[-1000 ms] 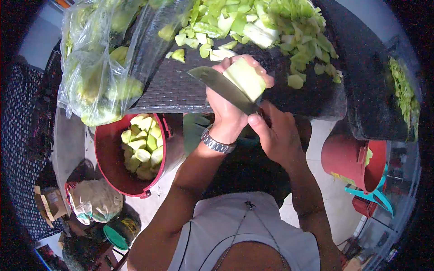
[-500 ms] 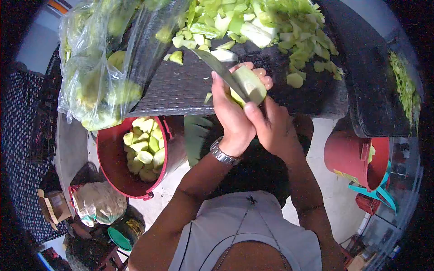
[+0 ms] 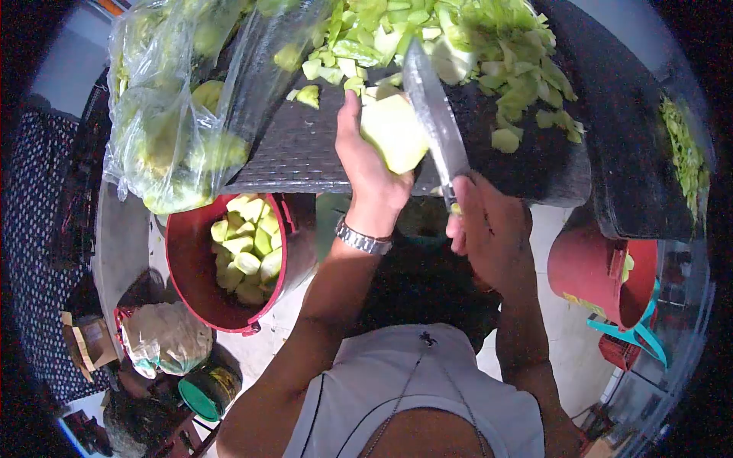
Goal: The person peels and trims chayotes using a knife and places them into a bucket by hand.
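Note:
My left hand (image 3: 372, 169), with a metal watch at the wrist, holds a peeled pale green vegetable (image 3: 393, 133) over the near edge of the dark woven table (image 3: 298, 156). In my right hand (image 3: 489, 225) is the handle of a large knife (image 3: 437, 107). Its blade points up and away, just right of the vegetable, and I cannot tell whether they touch. Beyond both hands lies a heap of green peelings and cut bits (image 3: 527, 72).
A clear plastic bag of green vegetables (image 3: 172, 137) lies at the table's left. Below it stands a red bucket (image 3: 183, 278) with peeled pieces. Another red bucket (image 3: 580, 267) is at the right, near a dark surface (image 3: 634, 183) bearing more peelings. A stuffed sack (image 3: 166, 340) sits lower left.
The knife has come away from its place across the vegetable and swung upright to the right. My right hand has moved right and down, while my left hand has turned with the vegetable.

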A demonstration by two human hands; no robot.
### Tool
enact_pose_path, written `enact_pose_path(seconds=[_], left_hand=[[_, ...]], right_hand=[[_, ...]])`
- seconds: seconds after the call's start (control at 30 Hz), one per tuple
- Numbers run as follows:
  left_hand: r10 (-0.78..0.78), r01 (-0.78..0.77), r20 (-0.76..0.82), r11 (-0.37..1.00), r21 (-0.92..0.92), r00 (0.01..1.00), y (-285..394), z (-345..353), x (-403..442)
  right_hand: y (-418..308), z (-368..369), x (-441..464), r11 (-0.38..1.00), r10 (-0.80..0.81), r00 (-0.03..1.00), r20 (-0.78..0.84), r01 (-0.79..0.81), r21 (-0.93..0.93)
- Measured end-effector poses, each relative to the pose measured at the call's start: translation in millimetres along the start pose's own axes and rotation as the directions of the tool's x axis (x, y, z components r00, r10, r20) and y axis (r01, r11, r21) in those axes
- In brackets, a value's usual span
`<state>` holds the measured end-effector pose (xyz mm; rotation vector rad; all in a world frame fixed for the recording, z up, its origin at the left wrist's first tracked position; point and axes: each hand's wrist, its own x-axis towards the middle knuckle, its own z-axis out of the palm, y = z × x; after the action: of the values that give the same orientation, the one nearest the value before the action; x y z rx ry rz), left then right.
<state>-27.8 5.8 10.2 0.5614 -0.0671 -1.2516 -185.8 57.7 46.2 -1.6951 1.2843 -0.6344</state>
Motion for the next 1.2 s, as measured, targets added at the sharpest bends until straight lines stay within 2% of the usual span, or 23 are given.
enact_pose_path(seconds=[0.17, 0.27, 0.33, 0.43, 0.5, 0.53, 0.6, 0.63, 0.73, 0.8, 0.87, 0.93, 1.0, 1.03, 1.07, 1.13, 1.2], left_hand=[[-0.019, 0.016, 0.034, 0.996, 0.092, 0.999, -3.9, -10.7, -2.0], [0.009, -0.015, 0.041, 0.989, 0.149, 0.999, -3.1, -8.8, -5.3], [-0.002, -0.008, 0.064, 0.987, 0.163, 0.998, -2.9, -8.5, -6.2], [-0.040, 0.024, 0.099, 0.986, 0.167, 0.994, -2.9, -6.3, -8.0], [-0.053, 0.034, 0.097, 0.981, 0.189, 0.994, -6.6, -1.8, -14.0], [-0.070, 0.046, 0.107, 0.977, 0.208, 0.992, -10.7, -4.1, -16.3], [-0.105, 0.071, 0.123, 0.966, 0.248, 0.987, -18.3, -7.5, -22.6], [-0.083, 0.053, 0.124, 0.971, 0.232, 0.989, -20.5, -2.5, -25.1], [-0.151, 0.120, 0.129, 0.966, 0.228, 0.980, -17.1, -0.2, -21.0], [-0.167, 0.138, 0.166, 0.975, 0.175, 0.972, -13.4, -1.9, -10.6], [-0.169, 0.148, 0.137, 0.977, 0.155, 0.976, -15.6, 0.9, -8.8], [-0.169, 0.141, 0.114, 0.966, 0.218, 0.979, -20.3, 0.4, -13.0], [-0.153, 0.116, 0.104, 0.948, 0.295, 0.983, -28.7, -3.6, -21.3], [-0.124, 0.089, 0.079, 0.933, 0.347, 0.989, -28.3, -5.6, -20.7], [-0.139, 0.110, 0.068, 0.939, 0.325, 0.988, -26.9, -6.0, -19.0], [-0.167, 0.149, 0.044, 0.950, 0.274, 0.985, -24.5, -5.6, -12.7], [-0.135, 0.111, 0.064, 0.951, 0.289, 0.989, -24.2, -4.8, -6.6]], right_hand=[[-5.7, -1.5, 4.8, 0.992, 0.128, 0.992, -0.004, -0.128, -0.007], [1.1, -0.6, 5.3, 0.991, 0.132, 0.991, 0.003, -0.132, -0.009], [22.4, 0.8, 9.5, 0.999, 0.048, 0.999, 0.008, -0.048, -0.024], [31.7, -2.1, 12.3, 0.998, 0.016, 0.997, 0.074, -0.011, -0.067], [48.8, -0.5, 13.3, 0.968, -0.161, 0.981, 0.109, 0.179, -0.177], [54.0, -0.6, 14.2, 0.957, -0.184, 0.975, 0.127, 0.207, -0.205], [59.3, 1.9, 14.1, 0.964, -0.185, 0.975, 0.125, 0.204, -0.170], [58.8, 6.1, 13.5, 0.979, -0.163, 0.981, 0.104, 0.174, -0.106], [54.7, 20.0, 10.8, 0.992, -0.091, 0.994, 0.058, 0.086, 0.088], [55.2, 21.9, 12.5, 0.987, -0.082, 0.996, 0.043, 0.075, 0.140], [57.9, 20.9, 14.5, 0.989, -0.103, 0.994, 0.039, 0.098, 0.112], [58.5, 20.8, 18.2, 0.988, -0.128, 0.991, 0.033, 0.125, 0.088], [51.5, 19.6, 17.8, 0.980, -0.057, 0.997, 0.061, 0.044, 0.196], [36.8, 17.0, 17.2, 0.950, 0.019, 0.995, 0.101, -0.049, 0.308], [28.9, 15.3, 16.2, 0.900, 0.092, 0.985, 0.149, -0.146, 0.411], [31.5, 15.6, 16.2, 0.886, 0.074, 0.978, 0.195, -0.154, 0.437], [31.6, 15.4, 20.2, 0.861, 0.072, 0.968, 0.242, -0.182, 0.474]])
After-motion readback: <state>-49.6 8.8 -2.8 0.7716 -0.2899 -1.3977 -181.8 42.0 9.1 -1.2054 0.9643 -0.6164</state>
